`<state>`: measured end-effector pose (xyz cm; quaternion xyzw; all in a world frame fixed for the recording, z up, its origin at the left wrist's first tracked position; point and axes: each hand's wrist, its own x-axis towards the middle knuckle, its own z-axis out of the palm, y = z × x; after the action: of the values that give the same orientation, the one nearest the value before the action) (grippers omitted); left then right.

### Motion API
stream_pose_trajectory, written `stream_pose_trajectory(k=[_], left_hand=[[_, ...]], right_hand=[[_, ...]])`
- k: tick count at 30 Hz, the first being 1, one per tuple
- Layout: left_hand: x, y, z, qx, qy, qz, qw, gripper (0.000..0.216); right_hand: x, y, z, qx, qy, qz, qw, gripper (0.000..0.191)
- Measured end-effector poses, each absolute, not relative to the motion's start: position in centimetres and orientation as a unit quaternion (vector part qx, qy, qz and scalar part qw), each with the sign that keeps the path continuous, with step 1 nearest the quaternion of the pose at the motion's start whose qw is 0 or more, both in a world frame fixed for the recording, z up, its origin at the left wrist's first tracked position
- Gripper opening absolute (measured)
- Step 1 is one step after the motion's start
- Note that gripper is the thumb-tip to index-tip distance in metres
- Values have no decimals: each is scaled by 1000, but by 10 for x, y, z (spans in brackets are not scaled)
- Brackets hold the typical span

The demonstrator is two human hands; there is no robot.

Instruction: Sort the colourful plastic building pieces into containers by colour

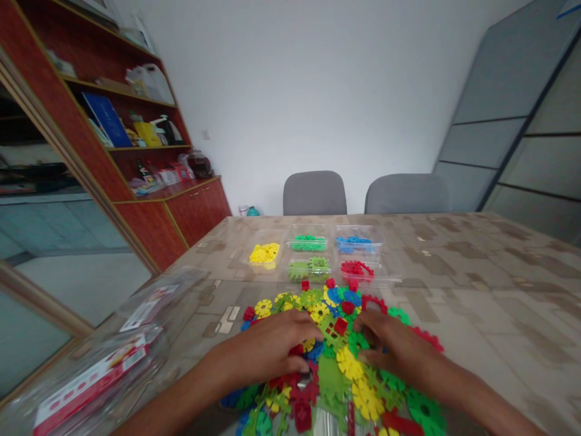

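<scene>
A loose heap of plastic gear-shaped building pieces lies in front of me, in yellow, red, blue and two greens. My left hand (281,339) reaches into its left side, thumb and fingers apart, above a blue piece (315,351) and a red gear piece (305,390). On the right side of the heap is my right hand (385,336), fingers curved and thumb spread, beside a green gear (358,340). I see nothing gripped in either hand. Between them lie a light-green square piece (331,330), a red cube (340,327) and yellow gears (349,363).
Behind the heap stand clear plastic boxes with sorted pieces: yellow (264,254), green (309,243), light green (318,267), blue (354,243) and red (357,269). Clear packaging with red-and-white labels (97,378) lies left. Two grey chairs (315,192) stand beyond the patterned table (476,272).
</scene>
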<state>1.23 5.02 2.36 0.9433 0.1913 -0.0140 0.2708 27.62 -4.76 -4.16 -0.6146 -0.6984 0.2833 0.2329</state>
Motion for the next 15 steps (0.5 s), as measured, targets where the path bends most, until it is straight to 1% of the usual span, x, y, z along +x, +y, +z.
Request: stream_pose_trajectory(k=[2,5,7,9,11,12,15], left_hand=[[13,53,26,946,197,-16,257,37],[11,55,30,948,213,-41,233,20],[11,57,31,947,212,-55,234,15],[10,58,31,946,204,-56,245,18],[9,60,31,946,196,-53,252,18],[9,60,31,946,196,-53,252,17],[9,60,32,946,202,-61,245,17]], right_hand=[[273,-41,-40,-618,-687,296,244,20],[284,-36,-34,-601,-687,316,261,17],[296,-37,-26,-583,-687,337,274,18],[308,-42,-16,-563,-687,381,257,16],[316,-49,-7,-547,-690,428,205,10],[319,-52,-5,-547,-690,440,175,13],[321,-56,-9,-578,-690,421,111,37]])
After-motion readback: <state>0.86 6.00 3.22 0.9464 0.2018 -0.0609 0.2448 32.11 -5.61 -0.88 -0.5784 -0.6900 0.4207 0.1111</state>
